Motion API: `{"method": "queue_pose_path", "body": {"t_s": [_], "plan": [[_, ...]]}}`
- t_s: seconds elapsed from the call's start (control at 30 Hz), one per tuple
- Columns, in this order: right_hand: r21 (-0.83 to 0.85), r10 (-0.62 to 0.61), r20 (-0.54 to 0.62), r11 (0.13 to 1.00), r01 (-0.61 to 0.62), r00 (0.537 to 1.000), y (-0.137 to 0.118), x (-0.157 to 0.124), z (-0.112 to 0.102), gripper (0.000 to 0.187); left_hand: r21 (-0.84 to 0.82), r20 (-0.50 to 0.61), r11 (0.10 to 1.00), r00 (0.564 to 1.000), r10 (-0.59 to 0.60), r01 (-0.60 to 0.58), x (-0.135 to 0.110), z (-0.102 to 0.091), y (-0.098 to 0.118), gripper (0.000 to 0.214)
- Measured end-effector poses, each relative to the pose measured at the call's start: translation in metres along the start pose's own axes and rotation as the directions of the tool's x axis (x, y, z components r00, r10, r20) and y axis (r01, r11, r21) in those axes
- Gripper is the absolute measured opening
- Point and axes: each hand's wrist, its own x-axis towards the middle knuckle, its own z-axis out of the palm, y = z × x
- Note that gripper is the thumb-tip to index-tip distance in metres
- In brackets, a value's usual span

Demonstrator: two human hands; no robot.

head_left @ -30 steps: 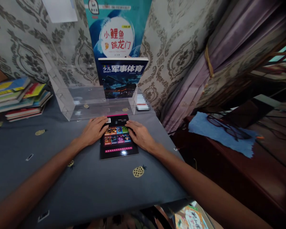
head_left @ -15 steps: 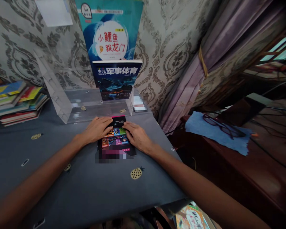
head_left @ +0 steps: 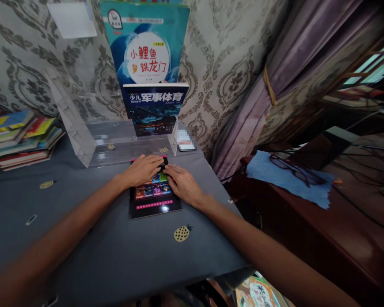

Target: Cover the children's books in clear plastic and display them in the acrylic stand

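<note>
A black book (head_left: 152,212) with rows of small colourful pictures and a pink strip lies flat on the cloth-covered table. Across its upper part rests my left hand (head_left: 141,171), open, fingers stretched to the right. My right hand (head_left: 184,184) lies open along the book's right edge, its fingertips close to those of the left. Both hands hide some of the cover. Just beyond the book stands a clear acrylic rack (head_left: 83,149), holding a dark blue book (head_left: 155,111) and, behind it, a taller teal book (head_left: 149,55), both upright at its right side.
Stacked books (head_left: 25,136) sit at the far left of the table (head_left: 121,256). On the right, a dark red surface bears a blue cloth (head_left: 262,170) with eyeglasses (head_left: 294,170) on it, near cables. A purple curtain (head_left: 249,119) hangs beside the patterned wall.
My left hand has slid right and flattened over the book's upper part, closer to my right hand. The right hand has hardly moved. The view has shifted slightly.
</note>
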Motion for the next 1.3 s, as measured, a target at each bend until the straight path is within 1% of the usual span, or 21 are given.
{"method": "queue_pose_path", "body": {"t_s": [0.13, 0.23, 0.3, 0.37, 0.47, 0.57, 0.7, 0.87, 1.0, 1.1, 1.2, 1.3], "plan": [[-0.01, 0.018, 0.014, 1.0, -0.018, 1.0, 0.0, 0.0, 0.001, 0.033, -0.037, -0.006, 0.998, 0.999, -0.051, 0.05, -0.036, -0.006, -0.016, 0.048], [-0.009, 0.021, 0.026, 1.0, -0.02, 0.999, 0.0, 0.0, 0.001, 0.033, -0.09, -0.06, 0.991, 0.993, -0.105, 0.099, -0.07, -0.01, -0.03, 0.049], [0.001, 0.019, 0.021, 1.0, -0.019, 1.0, 0.001, 0.001, 0.001, 0.033, -0.128, -0.098, 0.986, 0.988, -0.12, 0.107, -0.089, -0.01, -0.037, 0.048], [0.022, 0.016, 0.013, 1.0, -0.016, 1.0, 0.002, 0.0, 0.001, 0.033, -0.159, -0.13, 0.982, 0.984, -0.123, 0.102, -0.102, -0.01, -0.041, 0.047], [0.064, 0.0, 0.029, 0.998, -0.002, 1.0, 0.004, -0.003, -0.002, 0.034, -0.175, -0.164, 0.981, 0.98, -0.112, 0.082, -0.111, -0.009, -0.041, 0.045], [0.083, -0.02, 0.064, 0.996, 0.014, 0.998, 0.006, -0.007, -0.004, 0.038, -0.148, -0.165, 0.987, 0.982, -0.094, 0.07, -0.108, -0.01, -0.037, 0.044], [0.082, -0.022, 0.056, 0.996, 0.017, 0.998, 0.005, -0.01, -0.003, 0.039, -0.1, -0.121, 0.994, 0.991, -0.055, 0.043, -0.092, -0.015, -0.028, 0.045], [0.066, -0.019, 0.034, 0.998, 0.017, 0.999, 0.001, -0.009, -0.001, 0.038, -0.061, -0.039, 0.997, 0.998, 0.043, -0.046, -0.053, -0.012, -0.01, 0.047], [0.023, 0.01, 0.024, 1.0, -0.01, 1.0, -0.005, -0.009, -0.004, 0.032, -0.053, -0.027, 0.995, 0.996, 0.088, -0.09, -0.018, -0.006, 0.004, 0.048], [0.007, 0.023, 0.021, 1.0, -0.023, 0.999, -0.007, -0.009, -0.007, 0.027, -0.065, -0.016, 0.992, 0.994, 0.107, -0.108, -0.002, -0.004, 0.01, 0.048], [-0.003, 0.017, 0.021, 1.0, -0.017, 1.0, -0.007, -0.008, -0.009, 0.025, -0.089, -0.003, 0.991, 0.995, 0.101, -0.101, -0.005, -0.004, 0.007, 0.048], [-0.057, 0.043, 0.004, 0.997, -0.043, 0.999, -0.005, -0.008, -0.01, 0.021, -0.114, -0.004, 0.991, 0.997, 0.074, -0.074, -0.029, -0.007, -0.003, 0.046]]}}
